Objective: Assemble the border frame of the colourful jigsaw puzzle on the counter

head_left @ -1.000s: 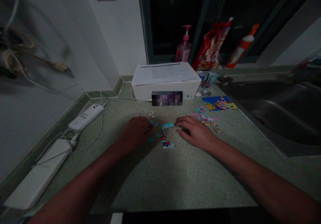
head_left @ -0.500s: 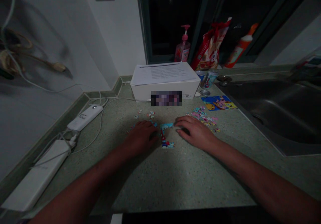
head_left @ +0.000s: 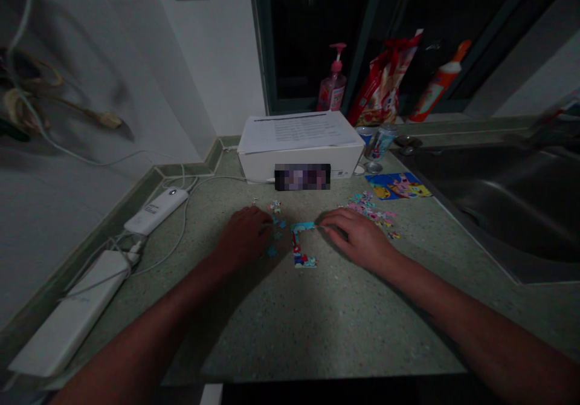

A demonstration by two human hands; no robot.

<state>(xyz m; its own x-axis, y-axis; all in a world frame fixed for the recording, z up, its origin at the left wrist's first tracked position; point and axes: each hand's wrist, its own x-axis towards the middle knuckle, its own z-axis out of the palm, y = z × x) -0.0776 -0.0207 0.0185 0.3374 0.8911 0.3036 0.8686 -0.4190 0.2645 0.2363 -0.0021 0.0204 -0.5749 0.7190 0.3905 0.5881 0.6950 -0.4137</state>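
Note:
A partly joined jigsaw puzzle [head_left: 296, 245] lies on the counter as a C-shaped border, open to the right. My right hand [head_left: 356, 236] is at the right end of its top row, thumb and forefinger pinched on a small puzzle piece [head_left: 319, 226] that is mostly hidden. To the left of the border, my left hand [head_left: 244, 233] rests low over the counter, fingers loosely bent and thumb apart. Its fingertips are beside loose blue puzzle pieces [head_left: 272, 251]; anything under the palm is hidden.
Pink and mixed loose pieces [head_left: 371, 213] lie beyond my right hand, near a colourful picture card [head_left: 399, 185]. A white box [head_left: 301, 145] stands behind, with a can [head_left: 380, 142] beside it. The sink [head_left: 489, 199] is at right; a power strip [head_left: 72, 314] and cables lie left.
My left hand has moved left, uncovering several blue pieces beside the border. My right thumb and forefinger have come closer together at the top row's end.

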